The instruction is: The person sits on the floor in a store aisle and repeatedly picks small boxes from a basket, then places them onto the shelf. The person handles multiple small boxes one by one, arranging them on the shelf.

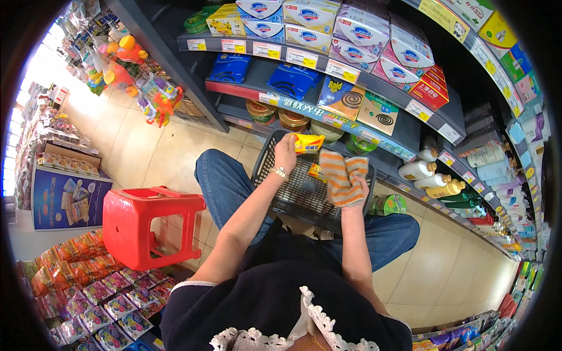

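My left hand (286,154) grips the end of a yellow wrapped soap bar (308,143) that bears red and dark writing. In my right hand (361,188) is a folded cloth (344,177) with orange and grey stripes, which hides part of the fingers. Both hands are above a dark plastic shopping basket (290,199) with a grid bottom, between my knees. Inside the basket lies a second yellow packet (317,172), close to the cloth's left edge.
Ahead stand shop shelves with boxed Safeguard soap (307,22), a Raid mosquito coil box (340,97) and round tins (261,112). Shampoo-like bottles (419,170) line the right shelf. A red plastic stool (147,228) is at my left, by bagged snacks (105,302). Hanging toys (160,101) are at upper left.
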The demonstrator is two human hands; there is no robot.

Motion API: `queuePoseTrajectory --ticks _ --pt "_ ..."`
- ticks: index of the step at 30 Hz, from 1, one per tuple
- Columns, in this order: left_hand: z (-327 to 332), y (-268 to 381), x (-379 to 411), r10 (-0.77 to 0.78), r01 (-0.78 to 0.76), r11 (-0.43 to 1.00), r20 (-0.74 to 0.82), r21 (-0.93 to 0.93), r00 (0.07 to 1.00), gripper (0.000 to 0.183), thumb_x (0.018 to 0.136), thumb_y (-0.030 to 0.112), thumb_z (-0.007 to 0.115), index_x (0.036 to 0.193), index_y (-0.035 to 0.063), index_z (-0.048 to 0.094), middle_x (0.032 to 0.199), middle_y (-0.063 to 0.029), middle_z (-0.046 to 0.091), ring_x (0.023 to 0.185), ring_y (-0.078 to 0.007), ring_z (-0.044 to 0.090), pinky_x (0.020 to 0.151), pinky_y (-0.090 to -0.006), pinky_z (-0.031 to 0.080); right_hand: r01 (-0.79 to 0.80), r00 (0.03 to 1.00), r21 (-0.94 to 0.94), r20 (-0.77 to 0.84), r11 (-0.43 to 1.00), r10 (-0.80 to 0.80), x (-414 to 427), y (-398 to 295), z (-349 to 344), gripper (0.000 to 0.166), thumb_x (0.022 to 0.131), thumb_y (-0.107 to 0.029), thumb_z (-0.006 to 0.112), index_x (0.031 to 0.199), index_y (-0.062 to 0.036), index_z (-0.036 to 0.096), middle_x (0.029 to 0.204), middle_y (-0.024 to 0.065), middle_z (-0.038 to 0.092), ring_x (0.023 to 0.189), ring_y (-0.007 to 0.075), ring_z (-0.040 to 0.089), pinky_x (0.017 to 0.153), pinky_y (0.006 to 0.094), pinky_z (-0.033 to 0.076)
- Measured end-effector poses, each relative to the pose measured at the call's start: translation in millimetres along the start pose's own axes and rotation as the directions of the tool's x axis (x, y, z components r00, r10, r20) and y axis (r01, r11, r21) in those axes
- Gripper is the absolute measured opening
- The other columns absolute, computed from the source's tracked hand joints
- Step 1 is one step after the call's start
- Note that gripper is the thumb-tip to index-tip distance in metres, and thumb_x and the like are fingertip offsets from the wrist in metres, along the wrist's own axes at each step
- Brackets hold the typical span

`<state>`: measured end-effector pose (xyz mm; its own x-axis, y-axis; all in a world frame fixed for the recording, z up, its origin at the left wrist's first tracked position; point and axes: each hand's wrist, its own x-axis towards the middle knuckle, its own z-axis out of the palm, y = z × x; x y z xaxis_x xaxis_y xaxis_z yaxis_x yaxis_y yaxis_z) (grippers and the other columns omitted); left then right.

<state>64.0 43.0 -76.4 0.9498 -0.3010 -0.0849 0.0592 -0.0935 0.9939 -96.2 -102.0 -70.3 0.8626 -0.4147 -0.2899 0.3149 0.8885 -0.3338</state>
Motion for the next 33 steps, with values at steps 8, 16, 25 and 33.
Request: queuePoseTrajectory --ticks 8,16,25,33 --pt "22.2 -5.5 -34.3 0.113 -0.092 0.993 0.363 -0.074 0.925 0.029 0.097 0.018 0.042 0.109 -0.0026 0.059 0.094 -0.0092 0.063 0.082 -0.0135 0.061 0.063 -0.0277 0.054 0.576 0.553 -0.617 0.777 -0.537 -0.299 25.6 47.3 69.3 0.030 0.087 -0.022 0.051 0.101 0.0023 0.061 0.104 0.0148 0.062 0.104 0.0328 0.055 0.097 0.0450 0.034" --pt "0.7 61.9 -29.4 -0.198 0.374 0.796 0.380 -0.476 0.904 0.035 0.100 0.026 0.038 0.119 0.0019 0.053 0.109 -0.0110 0.061 0.094 -0.0208 0.064 0.070 -0.0345 0.057 0.279 0.803 -0.955 0.174 0.101 -0.570 60.7 -37.8 -75.0 0.023 0.089 -0.026 0.055 0.085 -0.0036 0.061 0.067 0.0057 0.048 0.061 0.0140 0.043 0.055 0.0306 0.035" --pt "21.9 97.5 -28.6 -0.057 0.495 0.644 0.609 -0.583 0.791 0.041 0.100 0.029 0.036 0.131 0.0023 0.044 0.125 -0.0140 0.053 0.112 -0.0268 0.056 0.090 -0.0449 0.050 0.149 0.984 -0.976 0.130 0.162 -0.124 -18.9 -67.6 46.3 0.053 0.088 -0.024 0.061 0.131 0.0012 0.044 0.094 0.0067 0.062 0.087 0.0122 0.056 0.085 0.0277 0.042" --pt "36.5 129.5 -38.0 -0.027 0.504 0.755 0.748 -0.420 0.664 0.040 0.098 0.019 0.043 0.133 -0.0003 0.039 0.127 -0.0130 0.050 0.115 -0.0237 0.053 0.092 -0.0376 0.050 0.022 1.000 -0.779 0.025 0.626 -0.004 -25.9 -75.3 76.7 0.030 0.092 -0.022 0.057 0.113 -0.0004 0.056 0.103 0.0072 0.063 0.089 0.0116 0.061 0.079 0.0255 0.049"
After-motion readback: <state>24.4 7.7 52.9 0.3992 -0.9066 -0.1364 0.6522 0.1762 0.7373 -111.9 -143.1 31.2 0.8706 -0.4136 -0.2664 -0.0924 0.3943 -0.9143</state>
